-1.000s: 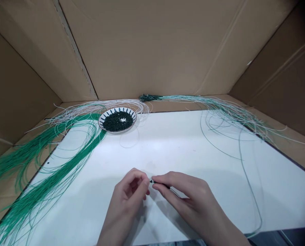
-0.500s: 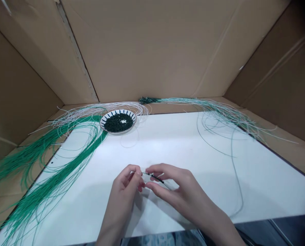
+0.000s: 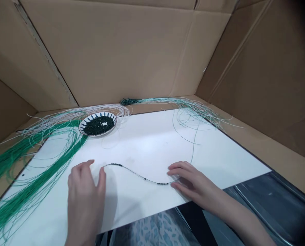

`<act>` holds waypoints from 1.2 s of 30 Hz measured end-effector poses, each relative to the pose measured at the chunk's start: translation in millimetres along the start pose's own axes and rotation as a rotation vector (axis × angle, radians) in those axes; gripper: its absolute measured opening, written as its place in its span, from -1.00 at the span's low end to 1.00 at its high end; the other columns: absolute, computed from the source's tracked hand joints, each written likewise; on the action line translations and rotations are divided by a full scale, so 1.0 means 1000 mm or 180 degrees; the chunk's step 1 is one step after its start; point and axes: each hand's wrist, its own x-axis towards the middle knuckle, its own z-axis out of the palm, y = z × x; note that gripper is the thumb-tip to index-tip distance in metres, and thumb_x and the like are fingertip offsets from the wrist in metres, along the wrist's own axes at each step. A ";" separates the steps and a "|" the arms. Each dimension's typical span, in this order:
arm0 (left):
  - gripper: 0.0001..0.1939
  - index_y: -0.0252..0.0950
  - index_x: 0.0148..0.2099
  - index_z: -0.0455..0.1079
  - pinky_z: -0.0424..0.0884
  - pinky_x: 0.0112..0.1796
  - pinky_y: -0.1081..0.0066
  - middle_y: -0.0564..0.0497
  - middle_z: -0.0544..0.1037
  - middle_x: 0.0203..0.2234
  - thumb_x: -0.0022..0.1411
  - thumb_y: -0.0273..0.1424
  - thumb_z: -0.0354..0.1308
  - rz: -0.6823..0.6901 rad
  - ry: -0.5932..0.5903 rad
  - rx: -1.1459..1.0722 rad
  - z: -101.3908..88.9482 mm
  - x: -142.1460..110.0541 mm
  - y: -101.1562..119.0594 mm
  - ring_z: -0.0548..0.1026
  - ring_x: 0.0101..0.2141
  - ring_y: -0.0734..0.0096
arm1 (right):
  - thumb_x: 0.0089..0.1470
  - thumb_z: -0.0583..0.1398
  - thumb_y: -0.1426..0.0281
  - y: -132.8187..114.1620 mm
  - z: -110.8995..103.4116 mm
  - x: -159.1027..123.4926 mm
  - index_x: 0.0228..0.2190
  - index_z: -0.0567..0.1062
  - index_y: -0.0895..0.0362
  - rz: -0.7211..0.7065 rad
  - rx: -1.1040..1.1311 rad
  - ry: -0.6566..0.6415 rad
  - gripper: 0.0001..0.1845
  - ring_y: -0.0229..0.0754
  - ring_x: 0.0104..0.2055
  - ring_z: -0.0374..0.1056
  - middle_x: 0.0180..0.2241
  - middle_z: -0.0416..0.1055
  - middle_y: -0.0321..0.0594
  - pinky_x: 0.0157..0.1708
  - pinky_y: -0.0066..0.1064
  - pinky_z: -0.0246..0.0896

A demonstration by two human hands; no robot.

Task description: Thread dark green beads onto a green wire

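A thin cord threaded with small dark green beads (image 3: 145, 178) curves over the white board between my hands. One bead row (image 3: 116, 164) sits near my left hand, another row (image 3: 162, 183) near my right hand, with a single bead between. My left hand (image 3: 85, 196) is open, thumb and index finger apart, the cord's left part close to the thumb tip. My right hand (image 3: 193, 182) has its fingers and thumb apart around the cord's right part. Whether the right fingers touch the cord cannot be told.
A striped-rim plate (image 3: 82, 130) of dark green beads stands at back left. Bundles of green cords (image 3: 47, 174) and white cords (image 3: 91, 110) lie around it. Beaded cords (image 3: 157, 100) stretch along the back right. Cardboard walls (image 3: 132, 51) enclose the white board (image 3: 147, 143).
My hands have moved apart, and the beaded cord now shows stretched out between them. Both hands have opened. The view has swung to the right.
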 end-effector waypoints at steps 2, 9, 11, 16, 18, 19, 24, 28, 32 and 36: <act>-0.73 -0.33 0.10 0.31 0.33 0.07 -0.13 -0.30 0.41 -0.02 0.38 -0.41 0.03 0.0657 -0.0023 -0.0073 0.014 -0.013 0.024 0.41 0.01 -0.16 | 0.34 0.10 0.45 0.001 0.003 0.003 -0.24 0.47 0.05 -0.0186 -0.0028 0.0081 -0.86 -0.08 0.05 0.35 -0.06 0.42 -0.12 0.03 -0.24 0.31; -0.77 -0.34 -0.07 0.47 0.19 0.22 -0.24 -0.17 0.61 -0.16 0.42 -0.54 -0.03 0.1704 -0.1819 -0.0510 0.034 -0.027 0.102 0.55 -0.08 0.05 | 0.34 -0.06 0.56 -0.008 -0.003 0.006 -0.30 0.31 0.07 -0.0590 -0.0296 0.0110 -0.76 -0.06 -0.21 0.35 -0.27 0.41 -0.15 -0.19 -0.21 0.30; -0.75 -0.34 -0.14 0.49 0.16 0.25 -0.19 -0.11 0.62 -0.29 0.42 -0.54 -0.03 0.1722 -0.1977 -0.0464 0.028 -0.016 0.106 0.56 -0.18 0.13 | 0.34 -0.07 0.55 -0.007 -0.008 0.006 -0.32 0.29 0.06 -0.0631 -0.0376 0.0120 -0.75 -0.07 -0.29 0.33 -0.34 0.38 -0.19 -0.26 -0.23 0.26; -0.76 -0.32 -0.20 0.54 0.19 0.21 -0.12 -0.11 0.62 -0.33 0.41 -0.47 0.03 0.1819 -0.2199 -0.0499 0.012 0.018 0.099 0.55 -0.22 0.14 | 0.33 -0.08 0.53 0.002 -0.030 0.012 -0.36 0.25 0.04 -0.0488 -0.0519 -0.0043 -0.76 -0.11 -0.34 0.27 -0.38 0.33 -0.26 -0.32 -0.29 0.22; -0.76 -0.29 -0.25 0.55 0.28 0.13 -0.02 -0.09 0.62 -0.36 0.39 -0.47 0.05 0.1841 -0.2279 -0.0513 0.008 0.031 0.092 0.55 -0.25 0.16 | 0.31 -0.06 0.52 0.005 -0.041 0.017 -0.37 0.23 0.03 -0.0390 -0.0553 -0.0107 -0.77 -0.12 -0.37 0.24 -0.40 0.31 -0.27 -0.34 -0.29 0.19; -0.75 -0.27 -0.27 0.56 0.35 0.07 0.07 -0.08 0.63 -0.38 0.39 -0.48 0.06 0.1845 -0.2301 -0.0530 0.007 0.037 0.088 0.55 -0.26 0.17 | 0.31 -0.06 0.51 0.006 -0.047 0.020 -0.38 0.22 0.03 -0.0348 -0.0550 -0.0147 -0.77 -0.13 -0.38 0.22 -0.41 0.29 -0.28 -0.36 -0.30 0.18; -0.72 -0.25 -0.27 0.60 0.43 -0.14 0.28 -0.09 0.64 -0.29 0.38 -0.48 0.06 0.1718 -0.2329 -0.0609 0.016 0.060 0.063 0.54 -0.19 0.17 | 0.39 -0.08 0.37 0.018 -0.070 0.034 -0.36 0.26 0.02 -0.0207 -0.0467 -0.0370 -0.74 -0.14 -0.38 0.25 -0.42 0.30 -0.30 -0.38 -0.34 0.24; -0.82 -0.21 -0.10 0.58 0.40 0.05 0.18 -0.16 0.55 -0.02 0.34 -0.39 0.16 0.1440 -0.2249 -0.0547 0.022 0.058 0.048 0.45 0.06 0.07 | 0.39 -0.04 0.23 0.030 -0.077 0.049 -0.24 0.39 0.03 -0.0127 -0.0520 -0.0487 -0.73 -0.04 -0.22 0.40 -0.25 0.46 -0.16 -0.23 -0.24 0.34; -0.51 -0.23 0.22 0.36 0.29 0.17 0.03 -0.26 0.34 0.24 0.28 -0.28 0.25 0.0962 -0.2113 -0.0375 0.008 0.044 0.029 0.25 0.26 -0.06 | 0.35 0.06 0.15 0.016 -0.067 0.067 0.02 0.40 0.00 -0.0219 -0.0585 -0.0584 -0.69 0.05 0.02 0.41 0.06 0.41 -0.07 0.00 -0.14 0.29; -0.69 -0.30 0.08 0.42 0.35 0.08 -0.09 -0.28 0.44 0.08 0.33 -0.35 0.11 0.0460 -0.2011 -0.0159 -0.010 0.031 0.002 0.38 0.11 -0.12 | 0.30 0.13 0.29 -0.014 -0.042 0.086 -0.12 0.47 0.04 -0.0571 -0.0609 -0.0891 -0.82 -0.02 -0.05 0.41 -0.03 0.44 -0.15 -0.08 -0.23 0.29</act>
